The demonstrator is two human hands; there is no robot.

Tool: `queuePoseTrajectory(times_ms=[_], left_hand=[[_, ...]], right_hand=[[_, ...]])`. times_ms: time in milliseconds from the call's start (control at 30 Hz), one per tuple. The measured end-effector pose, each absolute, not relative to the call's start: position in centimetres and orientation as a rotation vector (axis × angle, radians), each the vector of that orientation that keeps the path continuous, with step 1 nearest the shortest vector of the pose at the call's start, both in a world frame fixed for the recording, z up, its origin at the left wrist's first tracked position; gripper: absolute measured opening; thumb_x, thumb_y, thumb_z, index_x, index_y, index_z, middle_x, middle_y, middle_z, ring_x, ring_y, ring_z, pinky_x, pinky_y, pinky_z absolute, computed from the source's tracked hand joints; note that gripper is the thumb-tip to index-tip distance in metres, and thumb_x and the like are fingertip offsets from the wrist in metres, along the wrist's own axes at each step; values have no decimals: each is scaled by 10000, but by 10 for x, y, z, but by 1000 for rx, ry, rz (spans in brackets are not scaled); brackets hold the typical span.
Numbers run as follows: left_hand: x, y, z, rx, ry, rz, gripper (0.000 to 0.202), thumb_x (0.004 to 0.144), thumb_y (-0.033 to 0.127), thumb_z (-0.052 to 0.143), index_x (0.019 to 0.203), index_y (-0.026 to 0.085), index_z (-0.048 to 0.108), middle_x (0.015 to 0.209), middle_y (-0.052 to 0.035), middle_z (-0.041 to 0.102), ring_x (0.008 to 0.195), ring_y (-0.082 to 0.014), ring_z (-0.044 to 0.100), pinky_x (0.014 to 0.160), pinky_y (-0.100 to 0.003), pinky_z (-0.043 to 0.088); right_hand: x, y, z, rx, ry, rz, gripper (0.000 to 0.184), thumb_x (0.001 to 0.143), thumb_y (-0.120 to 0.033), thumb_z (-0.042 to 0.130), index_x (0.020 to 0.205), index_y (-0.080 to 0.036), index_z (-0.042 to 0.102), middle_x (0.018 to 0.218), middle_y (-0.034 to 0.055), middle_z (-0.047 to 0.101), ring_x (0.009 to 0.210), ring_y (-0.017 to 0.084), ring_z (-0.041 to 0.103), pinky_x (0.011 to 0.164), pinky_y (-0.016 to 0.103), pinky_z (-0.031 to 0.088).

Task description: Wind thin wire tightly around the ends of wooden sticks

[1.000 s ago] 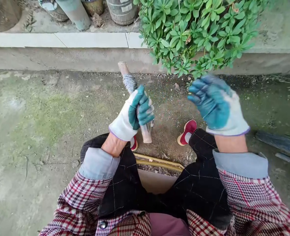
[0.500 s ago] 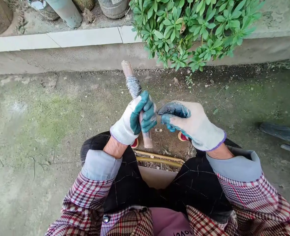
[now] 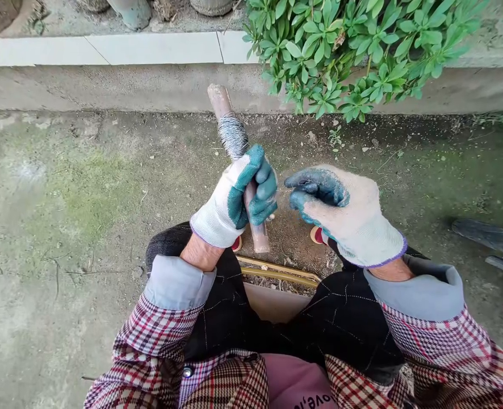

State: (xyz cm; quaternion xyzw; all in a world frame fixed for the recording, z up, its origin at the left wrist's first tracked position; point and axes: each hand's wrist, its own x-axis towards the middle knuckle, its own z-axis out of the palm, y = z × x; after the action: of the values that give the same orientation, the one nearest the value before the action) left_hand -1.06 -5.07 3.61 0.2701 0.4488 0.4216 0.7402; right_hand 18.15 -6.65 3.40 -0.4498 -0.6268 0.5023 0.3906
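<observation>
In my gloved left hand (image 3: 254, 190), the fingers are wrapped round a short brownish stick (image 3: 259, 237) that leans up and to the left. Thin grey wire (image 3: 233, 135) is wound in many turns about its upper part, just above my fist. To the right, my gloved right hand (image 3: 340, 204) is held level with the left one, a small gap apart. Its thumb and forefinger come together in a pinch at a thin strand of the wire, which is barely visible. Both gloves are white with green-blue coated fingers.
Below the hands are my knees and a yellow metal bar (image 3: 277, 272) between them. A leafy green bush (image 3: 362, 51) overhangs a low tiled ledge (image 3: 158, 50) ahead. Pots stand on that ledge at upper left. A dark, flat object (image 3: 490, 238) lies on the ground at right.
My right hand has moved slightly right, widening the gap to the left hand. The fingers of my left hand have shifted a little on the stick. The view has tilted slightly.
</observation>
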Motion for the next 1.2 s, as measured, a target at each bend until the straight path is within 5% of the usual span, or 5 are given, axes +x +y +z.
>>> queuePoseTrajectory(times_ms=[200, 300, 800, 900, 1200], left_hand=[[-14, -49, 32, 558, 885, 1066, 164, 983, 312, 556, 1002, 199, 673, 912, -12, 763, 341, -15, 292, 339, -216, 242], [-16, -50, 29, 532, 852, 1046, 274, 925, 375, 657, 1153, 228, 689, 969, -32, 799, 347, -28, 277, 329, -234, 247], [-18, -51, 34, 607, 971, 1144, 250, 965, 379, 532, 1060, 261, 730, 1087, -13, 799, 345, -42, 292, 338, -274, 242], [-17, -53, 33, 627, 980, 1158, 259, 905, 433, 660, 1085, 250, 703, 1106, -28, 804, 372, -47, 317, 346, -274, 263], [-25, -38, 9, 963, 1389, 977, 274, 857, 294, 732, 1102, 190, 667, 881, -19, 732, 407, -46, 407, 406, -235, 386]], right_hand=[[196, -56, 26, -1203, -1567, 1114, 224, 821, -108, 730, 946, -289, 773, 909, 6, 762, 849, 230, 723, 908, 437, 652], [204, -51, 21, -1232, -1543, 1073, 177, 821, -154, 758, 918, -302, 768, 882, 4, 762, 822, 227, 720, 858, 415, 666], [209, -55, 22, -1437, -1935, 668, 88, 861, -252, 718, 932, -289, 755, 827, 35, 722, 752, 271, 671, 851, 484, 595], [206, -56, 19, -1496, -1891, 613, 68, 842, -257, 739, 903, -285, 731, 770, 27, 674, 713, 260, 635, 848, 475, 590], [211, -57, 10, -1548, -1849, 639, 90, 845, -244, 716, 928, -279, 716, 782, 29, 701, 730, 262, 654, 769, 455, 569]])
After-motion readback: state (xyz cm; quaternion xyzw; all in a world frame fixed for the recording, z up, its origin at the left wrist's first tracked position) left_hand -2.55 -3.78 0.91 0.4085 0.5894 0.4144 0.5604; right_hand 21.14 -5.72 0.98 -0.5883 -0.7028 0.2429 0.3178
